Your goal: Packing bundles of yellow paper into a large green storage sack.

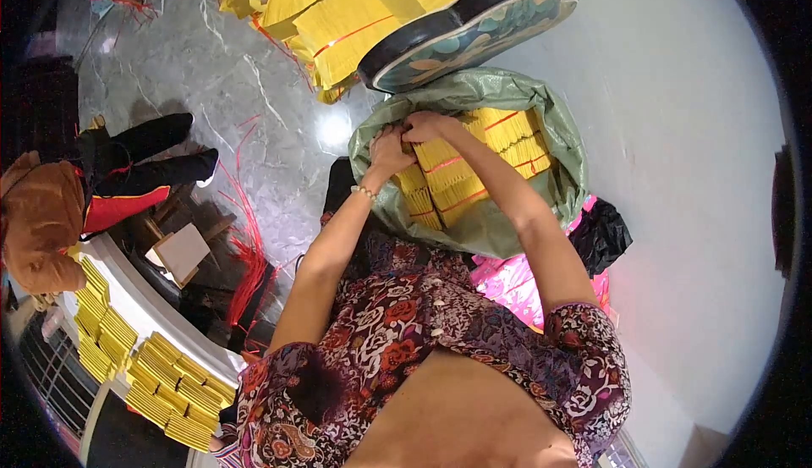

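A green woven sack (568,142) stands with its mouth wide, holding several bundles of folded yellow paper (452,182) bound with red string. Both my arms reach into it. My left hand (391,150), with a beaded bracelet at the wrist, is bent over the paper at the sack's far left side. Close beside it, my right hand (426,127) has its fingers curled in toward the left one. Both hands look closed, but what their fingertips grip is hidden.
A padded cushion (474,36) with a dark edge leans behind the sack. Yellow paper stacks (338,32) lie on the grey floor. Red strings (248,269) hang at left, near another person (51,222) and a white-edged table (152,307) bearing yellow bundles. A pale wall rises at right.
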{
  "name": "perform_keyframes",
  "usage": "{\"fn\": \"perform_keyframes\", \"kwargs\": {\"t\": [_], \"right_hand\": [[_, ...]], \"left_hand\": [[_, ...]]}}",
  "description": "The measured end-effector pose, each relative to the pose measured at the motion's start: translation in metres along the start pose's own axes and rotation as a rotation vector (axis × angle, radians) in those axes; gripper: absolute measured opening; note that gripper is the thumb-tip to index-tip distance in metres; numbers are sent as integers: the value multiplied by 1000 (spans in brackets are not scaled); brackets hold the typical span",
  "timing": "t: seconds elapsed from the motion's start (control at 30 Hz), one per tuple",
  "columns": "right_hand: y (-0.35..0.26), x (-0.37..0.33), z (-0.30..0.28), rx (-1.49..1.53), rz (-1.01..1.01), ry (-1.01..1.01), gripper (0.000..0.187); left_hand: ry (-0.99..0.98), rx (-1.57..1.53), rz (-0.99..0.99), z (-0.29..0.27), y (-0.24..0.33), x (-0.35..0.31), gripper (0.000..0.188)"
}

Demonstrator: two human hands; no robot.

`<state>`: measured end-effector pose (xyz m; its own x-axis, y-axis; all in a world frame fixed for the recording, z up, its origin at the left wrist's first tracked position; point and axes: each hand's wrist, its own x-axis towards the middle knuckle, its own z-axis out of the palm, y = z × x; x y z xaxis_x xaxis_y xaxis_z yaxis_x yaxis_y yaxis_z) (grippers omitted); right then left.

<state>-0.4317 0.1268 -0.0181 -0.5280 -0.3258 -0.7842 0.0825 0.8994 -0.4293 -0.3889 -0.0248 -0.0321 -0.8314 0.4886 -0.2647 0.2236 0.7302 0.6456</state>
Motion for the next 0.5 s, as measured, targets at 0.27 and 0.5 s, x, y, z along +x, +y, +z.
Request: {"fn": "perform_keyframes", "kwargs": {"t": [0.27,0.5], "right_hand": [[-2,-9,9,-175,145,123,69],[17,12,2,-53,-23,-218,63]], "left_hand": [[-54,183,-126,28,-9,-19,73],[-148,-33,-122,6,12,-15,74]]}}
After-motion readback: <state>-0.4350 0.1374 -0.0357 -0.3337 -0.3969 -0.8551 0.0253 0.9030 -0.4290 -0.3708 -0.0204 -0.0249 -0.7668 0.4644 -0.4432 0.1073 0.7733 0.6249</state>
